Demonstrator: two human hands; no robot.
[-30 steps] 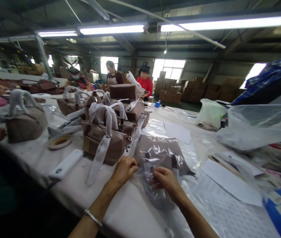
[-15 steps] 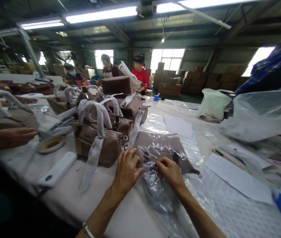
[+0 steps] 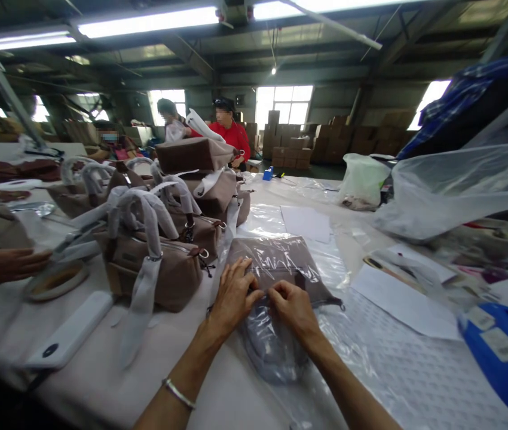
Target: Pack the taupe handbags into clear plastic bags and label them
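Observation:
A flat taupe pouch [image 3: 276, 260] in a clear plastic bag [image 3: 272, 346] lies on the white table [image 3: 218, 382] in front of me. My left hand [image 3: 232, 297] rests on the pouch's near left edge, fingers bent and pressing down on the plastic. My right hand [image 3: 294, 307] is closed in a pinch on the bag's open end beside it. The two hands nearly touch. Just left of them stands a brown handbag [image 3: 155, 266] with handles wrapped in white paper.
More brown handbags [image 3: 200, 179] are stacked behind. A white oblong device [image 3: 68, 334] and a tape roll [image 3: 57, 280] lie at left, beside another person's hand [image 3: 7, 266]. Paper sheets [image 3: 404, 298], plastic bags [image 3: 455, 185] and a blue object [image 3: 500, 352] fill the right. Three people work at the far end.
My left hand opened from a fist and moved onto the pouch, close to my right hand. The other person's hand at left reached further in. My view shifted right.

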